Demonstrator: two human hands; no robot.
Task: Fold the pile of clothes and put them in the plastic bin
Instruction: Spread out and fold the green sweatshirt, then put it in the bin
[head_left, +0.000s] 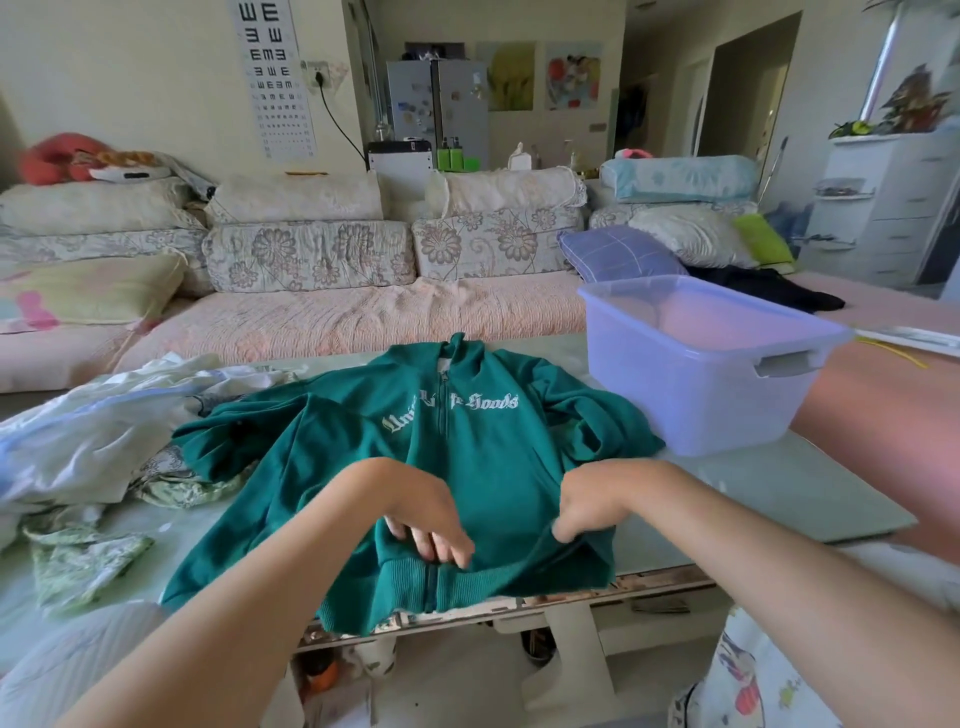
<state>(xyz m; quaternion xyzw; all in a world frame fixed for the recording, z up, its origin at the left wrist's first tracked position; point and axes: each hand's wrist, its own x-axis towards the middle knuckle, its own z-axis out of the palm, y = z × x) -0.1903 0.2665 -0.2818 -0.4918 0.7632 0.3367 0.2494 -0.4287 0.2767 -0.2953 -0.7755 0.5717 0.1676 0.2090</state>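
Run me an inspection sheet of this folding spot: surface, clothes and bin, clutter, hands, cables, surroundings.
Surface: pale green table, near edge worn.
Job's things: green hoodie spread front up; unfolded pile at left; plastic bin at right, no clothes seen inside.
Clutter: dim items under the table, unidentifiable.
Hands: left hand fingers rest on the hoodie above its hem; right hand grips hem fabric.
Cables: black cable hangs from a wall socket.
Surroundings: sofa with cushions, eye chart, white drawers.
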